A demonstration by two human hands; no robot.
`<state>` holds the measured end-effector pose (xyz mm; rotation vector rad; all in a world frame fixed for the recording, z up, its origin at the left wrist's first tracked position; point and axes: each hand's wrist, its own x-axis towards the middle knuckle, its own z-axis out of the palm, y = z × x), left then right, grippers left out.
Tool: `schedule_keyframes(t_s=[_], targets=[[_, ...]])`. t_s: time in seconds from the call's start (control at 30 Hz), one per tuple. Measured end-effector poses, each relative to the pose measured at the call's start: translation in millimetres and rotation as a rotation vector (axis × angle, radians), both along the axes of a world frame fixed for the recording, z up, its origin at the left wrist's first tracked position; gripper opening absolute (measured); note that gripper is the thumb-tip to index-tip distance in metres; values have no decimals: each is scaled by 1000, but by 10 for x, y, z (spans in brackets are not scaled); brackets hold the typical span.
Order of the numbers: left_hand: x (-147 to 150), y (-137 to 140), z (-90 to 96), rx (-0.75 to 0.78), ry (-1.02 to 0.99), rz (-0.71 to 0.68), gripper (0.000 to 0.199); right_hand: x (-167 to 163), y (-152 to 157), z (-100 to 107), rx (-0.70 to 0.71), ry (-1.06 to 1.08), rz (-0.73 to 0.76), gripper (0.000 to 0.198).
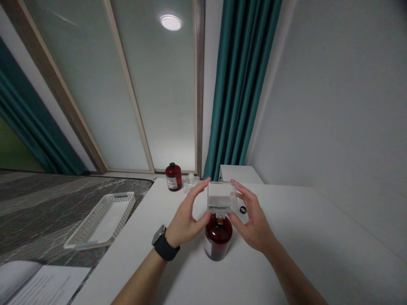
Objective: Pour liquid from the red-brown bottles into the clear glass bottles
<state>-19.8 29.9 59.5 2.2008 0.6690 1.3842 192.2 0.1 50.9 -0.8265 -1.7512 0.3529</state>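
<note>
Fingers (199, 188) of the left hand (187, 225) and right hand (253, 222) curve round opposite sides of a clear square container (221, 198), apparently to keep it steady above the neck of a brown bottle (218, 238) on the desk (267, 267). From that bottle, a black ring (243, 209) lies at one o'clock, another brown bottle (173, 177) at eleven and a white basket (104, 220) at nine. The container blocks my view of the bottle's mouth.

Container (222, 198) above near bottle (218, 238), far bottle (173, 178) behind-left, basket (108, 220) farther left.
</note>
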Motion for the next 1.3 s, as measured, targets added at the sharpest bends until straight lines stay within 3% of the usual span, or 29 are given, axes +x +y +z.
schedule_keyframes(t_s=[1.3], targets=[[-5,-38,60,96,24,27,70,-13,-30,10,42,-7,-5,60]])
